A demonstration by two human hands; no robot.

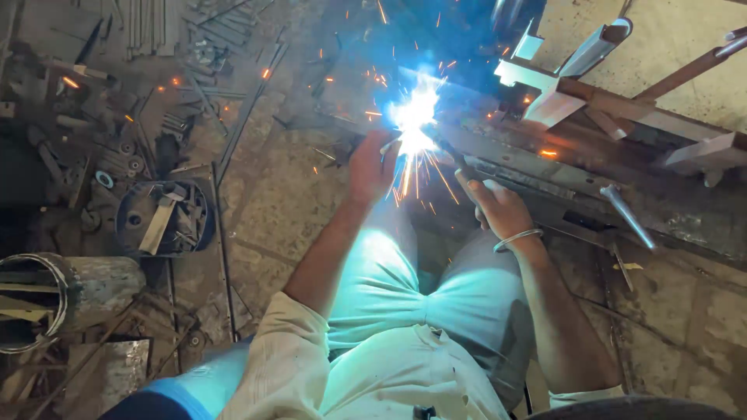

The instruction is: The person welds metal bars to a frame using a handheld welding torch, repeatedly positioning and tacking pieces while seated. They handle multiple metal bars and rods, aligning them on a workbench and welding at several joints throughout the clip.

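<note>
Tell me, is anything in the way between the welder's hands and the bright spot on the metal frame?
Nothing visible is. The left hand reaches right up to the arc on the metal frame, and the right hand holds the welding rod holder pointing at it. Only sparks fly between them; the glare hides the exact contact point.

Layout around the welding spot, seen from above

The weld arc (412, 117) sits at about 12 o'clock from the person's lap, on the near edge of a metal frame (591, 155) that runs from 12 toward 3 o'clock. The left hand (372, 167) lies just at 7 o'clock of the arc; the right hand (498, 208), with a bangle (517, 239) on its wrist, lies at 4 o'clock of it, holding a rod holder (459, 159) that points up to the arc. A tub of scraps (163, 218) stands on the floor at 9 o'clock, a drum (54, 299) at 8 o'clock beyond it, and loose rods (226, 264) lie between tub and legs.
</note>
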